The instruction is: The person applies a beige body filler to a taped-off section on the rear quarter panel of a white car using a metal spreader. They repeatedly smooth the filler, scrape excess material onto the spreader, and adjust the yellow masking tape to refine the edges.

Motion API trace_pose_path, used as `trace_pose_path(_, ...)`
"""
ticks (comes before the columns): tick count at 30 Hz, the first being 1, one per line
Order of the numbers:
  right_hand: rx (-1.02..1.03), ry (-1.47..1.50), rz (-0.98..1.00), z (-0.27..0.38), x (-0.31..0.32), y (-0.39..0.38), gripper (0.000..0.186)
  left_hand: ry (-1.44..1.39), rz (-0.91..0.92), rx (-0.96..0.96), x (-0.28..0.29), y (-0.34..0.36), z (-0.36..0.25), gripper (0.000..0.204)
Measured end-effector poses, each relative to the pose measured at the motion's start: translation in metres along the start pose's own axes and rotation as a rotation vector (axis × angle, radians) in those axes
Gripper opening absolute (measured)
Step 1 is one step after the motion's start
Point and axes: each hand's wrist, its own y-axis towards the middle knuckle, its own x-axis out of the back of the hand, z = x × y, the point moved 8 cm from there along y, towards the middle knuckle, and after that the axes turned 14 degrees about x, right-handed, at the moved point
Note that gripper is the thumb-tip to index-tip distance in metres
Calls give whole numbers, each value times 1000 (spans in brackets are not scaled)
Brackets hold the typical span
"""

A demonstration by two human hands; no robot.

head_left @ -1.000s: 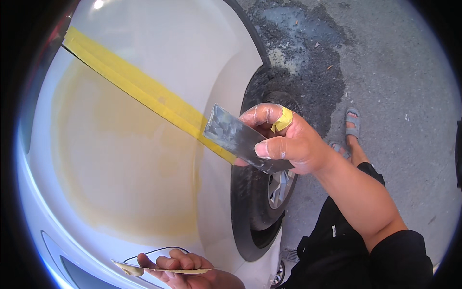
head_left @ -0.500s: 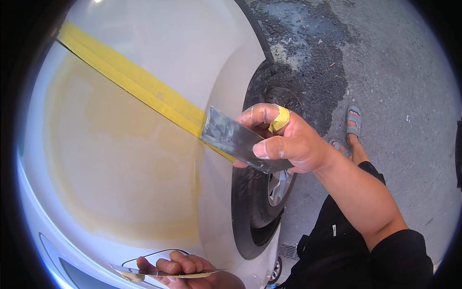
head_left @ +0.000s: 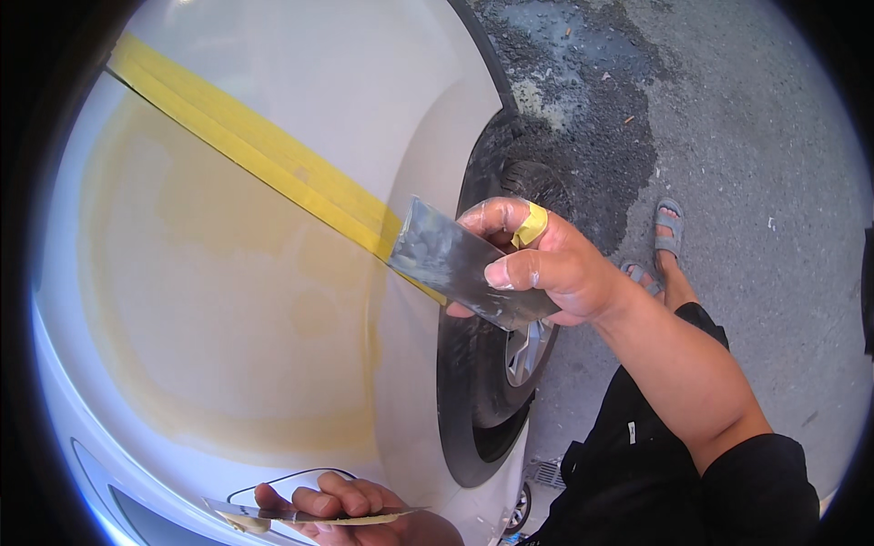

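Observation:
My right hand point(head_left: 555, 264), with a strip of yellow tape round one finger, pinches a dark flat spreader point(head_left: 469, 268) smeared with pale filler. The thumb lies on the spreader's face and the fingers curl behind. Its far end overlaps the lower end of a yellow masking tape band point(head_left: 264, 164) on a white car panel point(head_left: 410, 391); contact cannot be made out. Low in the picture, my left hand point(head_left: 350, 505) grips a thin metal putty knife point(head_left: 300, 517), seen nearly edge-on, with cream filler on it. A broad yellowish filler patch point(head_left: 228, 309) covers the panel.
The wheel arch point(head_left: 460, 400) and wheel point(head_left: 523, 355) lie just beyond the panel. On the right is grey asphalt point(head_left: 765, 200) with a dark wet patch point(head_left: 592, 118). My sandalled foot point(head_left: 669, 232) and dark trousers point(head_left: 628, 455) show there.
The spreader in my right hand has shifted slightly to the right along the tape's lower end. My left hand has stayed almost in place with the putty knife.

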Motion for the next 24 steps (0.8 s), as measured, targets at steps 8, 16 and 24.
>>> trace_pose_path(8,-23,-6,-64,-3,2,-19,39,-6,-2,34,-3,0,2,67)
trace_pose_path(16,352,-415,518,31,-119,-72,35,-146,59,98,-13,0,6,52)
trace_pose_path(24,497,-1071,470,29,-102,-91,38,-47,-215,101,15,-10,-8,60)
